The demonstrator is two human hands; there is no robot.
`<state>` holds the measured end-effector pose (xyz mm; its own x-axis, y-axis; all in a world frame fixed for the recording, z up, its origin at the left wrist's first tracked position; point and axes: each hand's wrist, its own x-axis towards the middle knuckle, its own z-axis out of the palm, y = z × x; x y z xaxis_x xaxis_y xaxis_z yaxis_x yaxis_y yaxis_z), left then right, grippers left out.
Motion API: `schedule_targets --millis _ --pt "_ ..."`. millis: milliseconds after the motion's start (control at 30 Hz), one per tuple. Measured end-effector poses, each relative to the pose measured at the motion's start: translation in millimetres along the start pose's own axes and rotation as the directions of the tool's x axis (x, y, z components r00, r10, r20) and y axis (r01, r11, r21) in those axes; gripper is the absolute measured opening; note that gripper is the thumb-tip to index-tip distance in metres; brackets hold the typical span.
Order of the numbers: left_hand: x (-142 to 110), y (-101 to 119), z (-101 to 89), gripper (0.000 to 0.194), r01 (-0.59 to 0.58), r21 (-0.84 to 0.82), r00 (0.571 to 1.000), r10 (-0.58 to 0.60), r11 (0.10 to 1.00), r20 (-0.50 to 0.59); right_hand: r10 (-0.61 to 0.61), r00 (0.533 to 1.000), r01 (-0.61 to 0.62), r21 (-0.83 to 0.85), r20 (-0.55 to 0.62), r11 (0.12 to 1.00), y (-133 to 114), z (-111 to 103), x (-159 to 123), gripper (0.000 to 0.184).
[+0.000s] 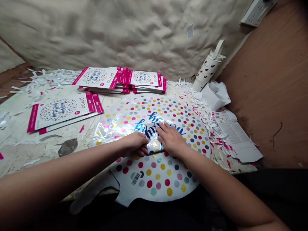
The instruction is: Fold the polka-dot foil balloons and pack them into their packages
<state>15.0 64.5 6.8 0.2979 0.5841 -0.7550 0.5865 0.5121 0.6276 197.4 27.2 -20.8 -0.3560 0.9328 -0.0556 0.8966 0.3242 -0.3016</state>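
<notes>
A flat, unfilled foil balloon [156, 175] with coloured dots and blue lettering lies spread out before me, its tail hanging over the table's front edge. On its middle rests a small folded foil balloon [154, 144], shiny and with part of a blue word showing. My left hand [136, 143] grips the folded balloon's left edge between thumb and fingers. From the right, my right hand [172, 138] lies on its upper right part, fingers stretched out and slightly spread, pressing it flat.
Pink-and-white "happy birthday" packets lie in stacks at the back [146, 78] and back left [96, 78], others at the left [60, 109]. Paper shreds [55, 77] litter the table. A bottle with hearts [208, 70], crumpled paper [215, 94] and printed sheets [237, 138] stand or lie at the right.
</notes>
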Motion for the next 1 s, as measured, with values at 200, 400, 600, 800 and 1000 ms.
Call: schedule_targets --millis 200,400,600,800,1000 --pt "-7.2 -6.2 -14.4 0.032 -0.436 0.765 0.686 0.725 0.475 -0.059 0.111 0.989 -0.110 -0.021 0.093 0.994 2.1 11.7 11.7 0.059" --pt "32.1 -19.7 -18.9 0.102 -0.363 0.915 0.713 0.685 0.176 0.151 0.098 0.995 -0.098 0.006 0.031 0.995 1.4 11.7 8.9 0.059" --pt "-6.7 -18.6 -19.6 0.075 -0.393 0.202 0.872 0.434 0.897 -0.227 0.090 0.996 -0.090 0.036 0.017 0.995 7.1 12.4 6.4 0.061" --pt "-18.6 -12.3 0.7 0.034 -0.048 -0.249 0.996 0.065 0.967 0.060 0.085 0.996 -0.087 0.079 0.025 0.993 0.8 11.3 8.4 0.062" --pt "-4.7 19.5 11.1 0.037 -0.201 -0.156 0.979 0.195 0.967 -0.052 0.475 0.804 -0.461 0.129 -0.358 0.878 77.3 -32.5 -55.7 0.075"
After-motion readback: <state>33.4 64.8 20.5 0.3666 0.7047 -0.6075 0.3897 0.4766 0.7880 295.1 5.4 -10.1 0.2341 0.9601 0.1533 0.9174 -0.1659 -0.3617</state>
